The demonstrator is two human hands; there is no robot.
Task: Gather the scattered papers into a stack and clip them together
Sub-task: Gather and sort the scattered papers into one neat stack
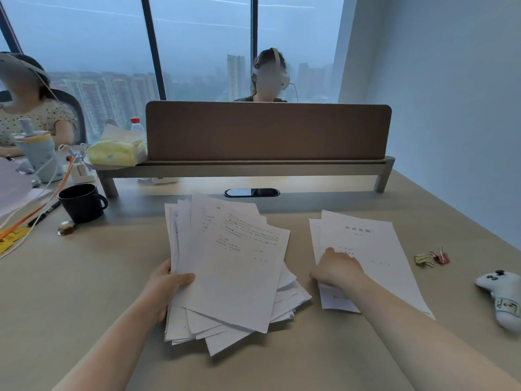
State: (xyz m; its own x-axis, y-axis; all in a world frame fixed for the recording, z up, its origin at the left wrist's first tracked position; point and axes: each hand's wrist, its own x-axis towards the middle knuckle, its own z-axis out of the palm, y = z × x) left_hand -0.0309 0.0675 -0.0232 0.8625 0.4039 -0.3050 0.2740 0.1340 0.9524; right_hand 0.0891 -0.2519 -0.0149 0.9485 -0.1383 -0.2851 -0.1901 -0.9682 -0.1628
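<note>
Grey towers fill the window beyond the beige surface (84, 277); the left hand (163, 289) holds a ragged, fanned stack of papers (234, 272), thumb curled over its left edge; the right hand (337, 268) presses 2 or 3 loose sheets (363, 244) just beside it, fingers bent onto them; 2 binder clips (431, 258) wait near the right. With edges so uneven, sheets could slide out when the piles merge, or a clip could miss some corners.

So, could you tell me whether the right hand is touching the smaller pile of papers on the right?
Touching. The head view shows the right hand lying on the smaller pile of papers, fingers curled onto the sheets with no gap visible.
</note>
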